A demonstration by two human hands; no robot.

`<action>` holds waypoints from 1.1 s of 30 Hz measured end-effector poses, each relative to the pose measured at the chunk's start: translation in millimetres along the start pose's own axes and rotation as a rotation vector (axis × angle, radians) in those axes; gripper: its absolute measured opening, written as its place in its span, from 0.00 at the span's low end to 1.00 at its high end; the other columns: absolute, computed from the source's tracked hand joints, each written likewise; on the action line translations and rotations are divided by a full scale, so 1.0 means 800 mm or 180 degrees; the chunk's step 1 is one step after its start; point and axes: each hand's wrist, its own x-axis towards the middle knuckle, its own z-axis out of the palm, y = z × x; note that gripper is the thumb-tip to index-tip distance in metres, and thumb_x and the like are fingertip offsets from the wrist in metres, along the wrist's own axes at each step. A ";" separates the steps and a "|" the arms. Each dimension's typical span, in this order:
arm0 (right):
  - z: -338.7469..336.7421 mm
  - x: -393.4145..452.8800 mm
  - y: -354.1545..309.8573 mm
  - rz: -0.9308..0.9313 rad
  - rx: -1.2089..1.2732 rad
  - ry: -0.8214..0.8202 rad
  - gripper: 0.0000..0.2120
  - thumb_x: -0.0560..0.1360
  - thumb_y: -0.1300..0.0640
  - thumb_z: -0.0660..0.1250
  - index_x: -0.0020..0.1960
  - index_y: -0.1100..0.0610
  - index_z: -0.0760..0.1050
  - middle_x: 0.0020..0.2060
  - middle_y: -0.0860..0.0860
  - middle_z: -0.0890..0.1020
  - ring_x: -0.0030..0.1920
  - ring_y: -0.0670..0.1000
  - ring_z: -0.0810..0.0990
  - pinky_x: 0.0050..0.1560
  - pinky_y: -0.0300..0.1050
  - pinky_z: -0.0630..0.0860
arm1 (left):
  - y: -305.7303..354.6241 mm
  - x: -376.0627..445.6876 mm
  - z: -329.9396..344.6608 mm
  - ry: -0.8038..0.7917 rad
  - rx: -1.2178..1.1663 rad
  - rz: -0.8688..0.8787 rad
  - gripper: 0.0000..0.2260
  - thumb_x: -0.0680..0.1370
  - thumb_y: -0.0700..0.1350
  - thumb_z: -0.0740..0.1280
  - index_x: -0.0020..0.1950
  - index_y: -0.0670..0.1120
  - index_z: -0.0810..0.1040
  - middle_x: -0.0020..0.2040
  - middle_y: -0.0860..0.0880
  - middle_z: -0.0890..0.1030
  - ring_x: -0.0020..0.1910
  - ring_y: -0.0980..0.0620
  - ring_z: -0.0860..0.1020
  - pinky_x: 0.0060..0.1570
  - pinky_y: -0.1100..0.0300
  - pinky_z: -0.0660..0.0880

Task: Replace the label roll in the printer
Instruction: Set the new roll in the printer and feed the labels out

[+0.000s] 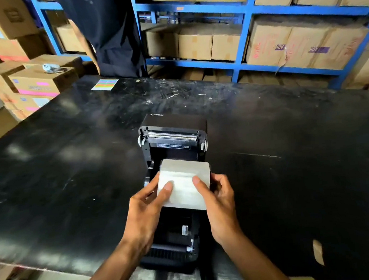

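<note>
Label roll [184, 182] in both hands, over open Xprinter [174, 140]

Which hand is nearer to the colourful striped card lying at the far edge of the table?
Left. The left hand grips the label roll on the side below the striped card; the right hand holds the roll's other side, farther from it.

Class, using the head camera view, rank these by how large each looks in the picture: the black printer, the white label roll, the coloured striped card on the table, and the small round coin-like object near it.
Largest to smallest:
1. black printer
2. label roll
3. striped card; farther from the camera, so its true size versus the roll is unsure
4. round object
</note>
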 end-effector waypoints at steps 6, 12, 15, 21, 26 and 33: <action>0.034 0.009 0.040 -0.0085 -0.0693 0.0027 0.16 0.67 0.53 0.76 0.52 0.53 0.76 0.64 0.44 0.74 0.61 0.48 0.76 0.62 0.49 0.75 | -0.012 0.013 -0.055 0.0068 0.0055 -0.0227 0.16 0.77 0.41 0.67 0.65 0.45 0.77 0.57 0.44 0.84 0.58 0.44 0.81 0.62 0.46 0.75; 0.032 0.020 0.061 -0.0120 -0.1247 0.0016 0.15 0.66 0.47 0.76 0.48 0.49 0.77 0.69 0.42 0.67 0.68 0.48 0.70 0.68 0.53 0.69 | -0.033 0.030 -0.072 0.0101 0.0225 -0.0390 0.17 0.77 0.39 0.68 0.66 0.45 0.77 0.56 0.46 0.85 0.56 0.47 0.82 0.63 0.48 0.75; 0.029 0.022 0.067 -0.0071 -0.1318 -0.0001 0.13 0.68 0.50 0.75 0.50 0.52 0.78 0.72 0.44 0.63 0.72 0.46 0.64 0.71 0.50 0.65 | -0.036 0.039 -0.073 0.0092 0.0384 -0.0392 0.17 0.77 0.38 0.67 0.66 0.46 0.77 0.55 0.47 0.85 0.54 0.49 0.83 0.61 0.50 0.77; 0.021 0.026 0.079 -0.0153 -0.1567 0.0095 0.15 0.68 0.49 0.75 0.52 0.51 0.77 0.75 0.44 0.59 0.73 0.46 0.61 0.72 0.53 0.63 | -0.052 0.048 -0.075 0.0045 0.0952 -0.0282 0.16 0.77 0.42 0.67 0.65 0.49 0.77 0.51 0.50 0.86 0.52 0.54 0.83 0.62 0.54 0.76; 0.015 0.030 0.086 -0.0199 -0.1854 0.0042 0.13 0.68 0.47 0.74 0.49 0.47 0.76 0.76 0.44 0.57 0.73 0.46 0.60 0.72 0.56 0.60 | -0.064 0.052 -0.077 0.0141 0.1334 -0.0153 0.14 0.78 0.43 0.67 0.62 0.53 0.79 0.37 0.56 0.86 0.40 0.58 0.83 0.43 0.71 0.76; 0.010 0.027 0.096 -0.0095 -0.2122 -0.0045 0.12 0.68 0.46 0.74 0.47 0.48 0.76 0.76 0.44 0.56 0.73 0.46 0.60 0.72 0.57 0.59 | -0.077 0.056 -0.087 0.0298 0.1910 -0.0153 0.17 0.75 0.45 0.70 0.64 0.52 0.78 0.39 0.50 0.78 0.35 0.57 0.74 0.46 0.62 0.75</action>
